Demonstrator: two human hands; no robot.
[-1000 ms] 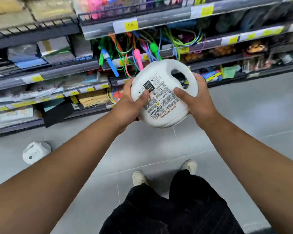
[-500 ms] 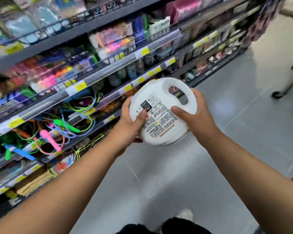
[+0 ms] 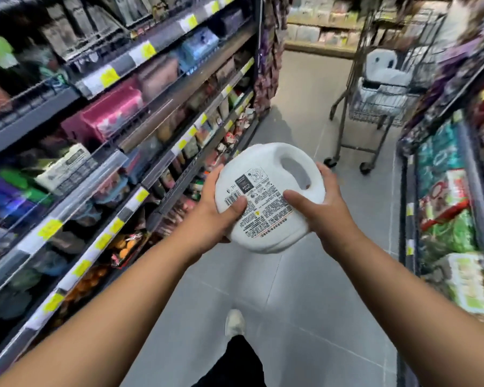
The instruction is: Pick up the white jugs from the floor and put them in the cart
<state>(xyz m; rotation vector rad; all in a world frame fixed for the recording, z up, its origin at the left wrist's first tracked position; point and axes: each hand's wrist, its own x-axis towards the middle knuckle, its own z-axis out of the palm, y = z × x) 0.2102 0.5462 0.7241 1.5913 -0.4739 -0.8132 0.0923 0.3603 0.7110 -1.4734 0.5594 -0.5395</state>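
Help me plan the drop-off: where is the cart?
Head view: the cart stands up the aisle at upper right, beside the right-hand shelves, beyond the jug.

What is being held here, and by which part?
A white jug, held in both hands by its body: the left hand grips the left side, the right hand the right side, with both thumbs on the label.
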